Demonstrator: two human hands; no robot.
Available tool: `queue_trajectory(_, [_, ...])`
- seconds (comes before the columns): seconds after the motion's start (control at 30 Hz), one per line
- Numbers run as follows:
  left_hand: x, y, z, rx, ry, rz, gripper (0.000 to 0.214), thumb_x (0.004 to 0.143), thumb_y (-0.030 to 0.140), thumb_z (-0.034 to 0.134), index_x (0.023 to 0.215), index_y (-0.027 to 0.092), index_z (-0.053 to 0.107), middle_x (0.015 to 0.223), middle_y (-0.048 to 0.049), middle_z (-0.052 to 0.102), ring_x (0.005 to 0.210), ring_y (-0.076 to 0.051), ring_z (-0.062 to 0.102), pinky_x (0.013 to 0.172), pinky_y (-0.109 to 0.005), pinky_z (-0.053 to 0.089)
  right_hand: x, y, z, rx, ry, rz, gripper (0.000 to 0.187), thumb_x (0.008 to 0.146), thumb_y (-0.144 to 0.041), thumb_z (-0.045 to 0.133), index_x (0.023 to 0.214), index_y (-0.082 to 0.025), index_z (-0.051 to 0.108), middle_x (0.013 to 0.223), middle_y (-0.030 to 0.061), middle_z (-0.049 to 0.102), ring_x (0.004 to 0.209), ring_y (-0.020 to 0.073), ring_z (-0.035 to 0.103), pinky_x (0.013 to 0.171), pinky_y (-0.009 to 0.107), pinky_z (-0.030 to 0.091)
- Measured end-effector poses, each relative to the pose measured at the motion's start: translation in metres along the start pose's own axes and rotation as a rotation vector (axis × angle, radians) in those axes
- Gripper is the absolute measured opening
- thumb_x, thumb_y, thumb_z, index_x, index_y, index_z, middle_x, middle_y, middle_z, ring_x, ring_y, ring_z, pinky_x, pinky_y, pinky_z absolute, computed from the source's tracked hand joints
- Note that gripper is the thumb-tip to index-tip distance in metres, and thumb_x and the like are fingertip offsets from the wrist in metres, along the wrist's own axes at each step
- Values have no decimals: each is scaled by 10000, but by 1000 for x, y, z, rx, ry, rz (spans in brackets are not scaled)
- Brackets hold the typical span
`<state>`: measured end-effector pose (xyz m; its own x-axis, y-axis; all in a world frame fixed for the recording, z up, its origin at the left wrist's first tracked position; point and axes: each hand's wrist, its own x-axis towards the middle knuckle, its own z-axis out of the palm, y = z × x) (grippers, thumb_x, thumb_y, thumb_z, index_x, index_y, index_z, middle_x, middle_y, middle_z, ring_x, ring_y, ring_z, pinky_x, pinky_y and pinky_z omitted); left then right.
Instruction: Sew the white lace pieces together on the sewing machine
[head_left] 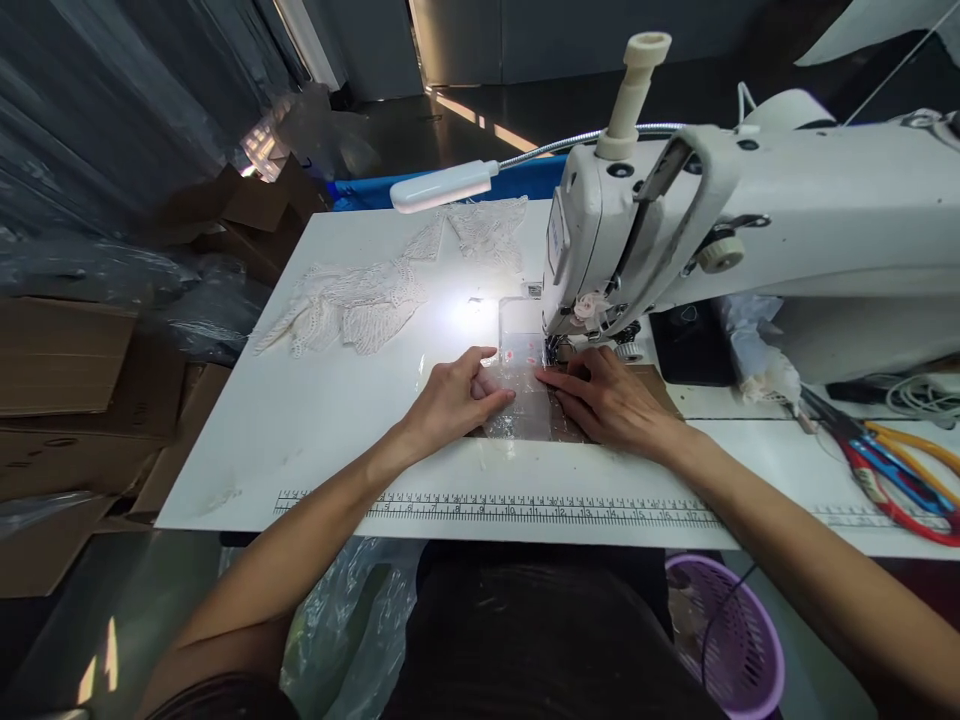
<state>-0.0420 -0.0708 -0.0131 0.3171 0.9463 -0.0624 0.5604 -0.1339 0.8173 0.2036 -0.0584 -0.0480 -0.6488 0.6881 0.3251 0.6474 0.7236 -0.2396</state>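
Observation:
A clear plastic sheet [521, 395] with small red marks lies on the table, its right edge by the presser foot [553, 350] of a white sewing machine [589, 240]. My left hand [461, 395] rests at the sheet's left edge, thumb and forefinger apart, the thumb tip on the plastic. Its other fingers are partly hidden. On the right edge, just in front of the needle area, my right hand [611, 400] lies with its forefinger stretched onto the sheet. A brown piece [652, 388] shows beneath the right hand. The needle itself is too small to make out.
Cream lace pieces [367, 300] lie at the table's back left, under a lamp [442, 187]. A ruler strip [525, 510] runs along the front edge. Scissors [892, 465] lie at right. Below are a purple basket [769, 630] and, at left, cardboard boxes [67, 360].

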Motion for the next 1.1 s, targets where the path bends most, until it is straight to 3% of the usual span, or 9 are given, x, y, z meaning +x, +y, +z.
queue_trajectory(0.23, [-1,-4,3,-91,-25,-63,461,844,316,676,1243,157,506,754,8,659,552,-97,634,494,-209,547,-9,-3,0,137,33,21,339,941,-264,479,1236,-267,647,1060,120,594,996,279,532,854,478,461])
queue_trajectory(0.43, [-1,-2,6,-110,13,-86,490,823,347,707,1231,156,514,750,13,665,533,-90,628,488,-212,557,-10,-3,2,93,31,41,339,936,-266,490,1231,-250,656,1074,134,588,1023,296,515,853,493,465])
queue_trajectory(0.63, [0,-1,5,-141,3,-100,474,830,300,692,1243,158,510,753,8,656,535,-89,627,467,-205,562,-10,-3,0,143,48,42,336,947,-258,476,1228,-219,656,1053,135,584,1029,281,530,885,479,473])
queue_trajectory(0.83, [0,-5,5,-165,-15,-86,483,822,269,689,1253,151,506,754,-3,653,545,-95,632,473,-211,572,-12,-1,-9,294,21,53,339,935,-236,484,1223,-274,660,1069,101,604,1001,245,558,909,456,486])
queue_trajectory(1.1, [0,-2,7,-170,4,-108,480,812,276,701,1239,154,519,742,4,640,527,-93,615,453,-208,567,-14,-2,-11,277,-2,23,332,908,-199,506,1172,-273,693,1086,100,609,1031,255,539,944,491,453])
